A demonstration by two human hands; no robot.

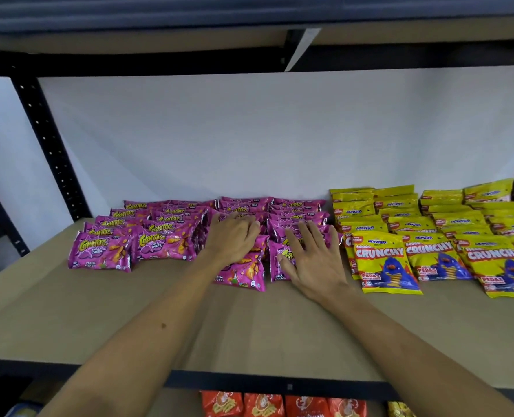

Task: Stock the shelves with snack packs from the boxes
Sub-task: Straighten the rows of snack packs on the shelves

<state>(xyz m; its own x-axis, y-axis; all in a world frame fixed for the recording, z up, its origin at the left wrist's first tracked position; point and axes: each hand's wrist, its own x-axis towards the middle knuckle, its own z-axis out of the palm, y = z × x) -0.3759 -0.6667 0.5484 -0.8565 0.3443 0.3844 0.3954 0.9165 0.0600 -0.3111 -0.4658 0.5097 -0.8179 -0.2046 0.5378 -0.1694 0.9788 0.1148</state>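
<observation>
Several rows of purple Corntoz snack packs (147, 236) lie overlapping on the brown shelf board (129, 311), from the back wall forward. My left hand (233, 237) rests palm down, fingers fairly straight, on the third row of purple packs; its front pack (240, 273) juts out below my wrist. My right hand (311, 260) lies flat with spread fingers on the fourth purple row (297, 218), covering most of the front pack there. Neither hand grips a pack.
Yellow Monster Crunchy packs (385, 260) fill the shelf's right side in several rows. Black uprights (48, 145) stand at the back left and far right. Another shelf board runs overhead. Red snack packs (264, 404) show on the shelf below, past the black front rail.
</observation>
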